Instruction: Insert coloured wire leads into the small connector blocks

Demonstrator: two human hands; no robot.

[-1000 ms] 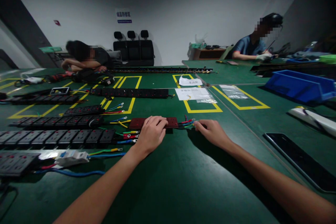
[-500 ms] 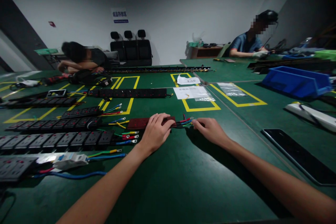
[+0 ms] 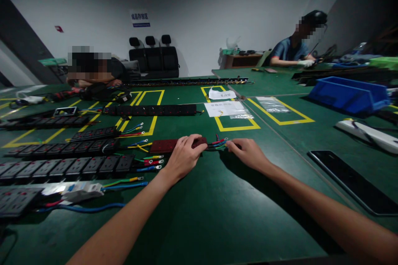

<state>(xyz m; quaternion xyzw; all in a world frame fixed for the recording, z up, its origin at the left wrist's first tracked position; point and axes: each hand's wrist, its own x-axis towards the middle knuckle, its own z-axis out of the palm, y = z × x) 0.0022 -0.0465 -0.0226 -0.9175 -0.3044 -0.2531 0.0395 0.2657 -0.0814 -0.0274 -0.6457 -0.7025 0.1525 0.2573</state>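
Observation:
My left hand is closed over the right part of a dark red socket module on the green table. Several coloured wires with ring terminals come out of the module's right end. My right hand pinches the tips of these wires between thumb and finger. Left of the module lie rows of black socket strips, whose wires end in ring terminals.
Another black strip and paper sheets lie further back. At the right are a phone, a white power strip and a blue bin. One person sits back right, another leans on the table back left.
Both hands keep their hold on the module and the wires. The whole view has shifted slightly; nothing on the table has visibly moved.

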